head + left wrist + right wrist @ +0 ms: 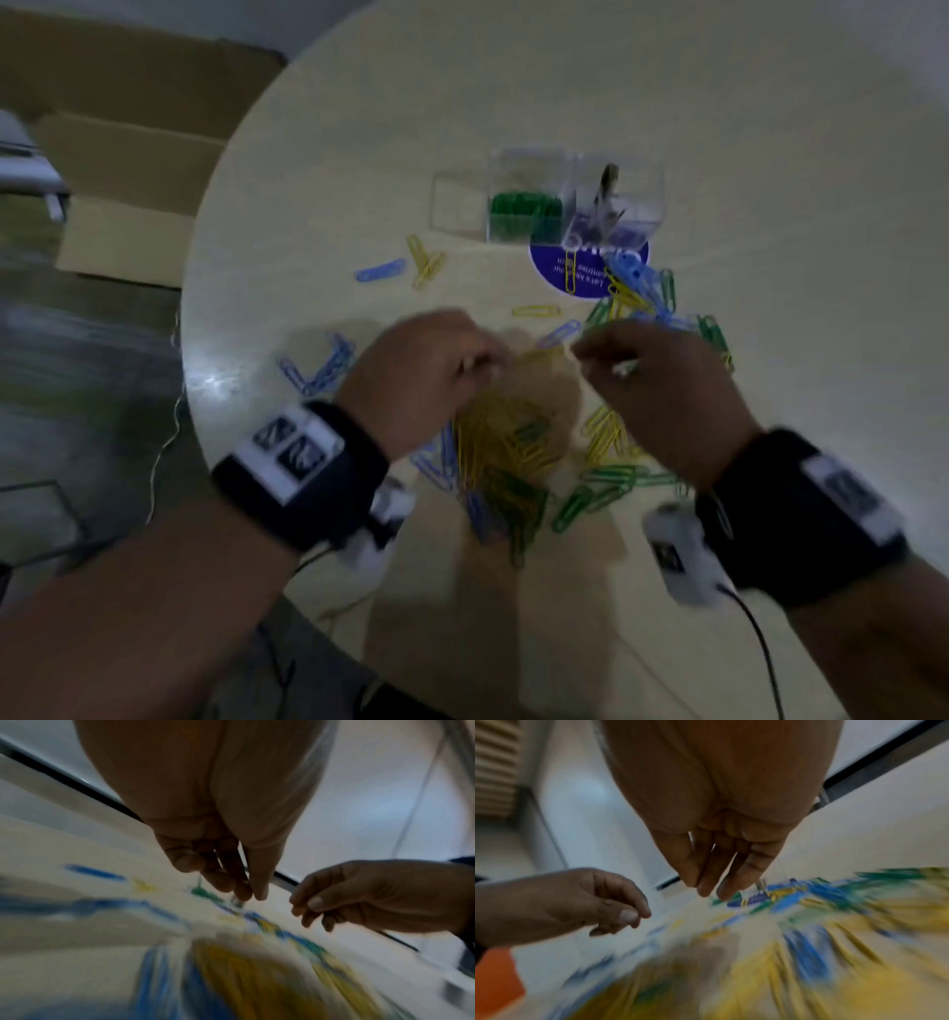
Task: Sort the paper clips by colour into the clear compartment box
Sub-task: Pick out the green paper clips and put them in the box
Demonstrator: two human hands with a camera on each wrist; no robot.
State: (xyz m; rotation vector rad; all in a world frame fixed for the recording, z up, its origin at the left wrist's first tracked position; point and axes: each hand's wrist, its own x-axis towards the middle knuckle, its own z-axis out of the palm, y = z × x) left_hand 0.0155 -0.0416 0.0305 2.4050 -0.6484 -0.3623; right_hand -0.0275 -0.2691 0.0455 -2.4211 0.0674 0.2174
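Blue, yellow and green paper clips lie scattered on a round pale table (770,154). A dense yellow pile (503,437) sits under my hands. The clear compartment box (457,205) stands behind; its middle compartment holds green clips (524,210), and the left one looks bare. My left hand (500,360) hovers over the pile and seems to pinch a blurred yellow clip (536,354). My right hand (583,354) is just to its right, thumb against forefinger (300,906), with nothing visible between them. Both wrist views are blurred.
A purple round disc (585,272) lies under the box's right end, with a mixed blue, yellow and green heap (642,293) beside it. Blue clips (323,367) lie at the left, green ones (601,488) near the front. A cardboard box (128,205) stands off the table's left.
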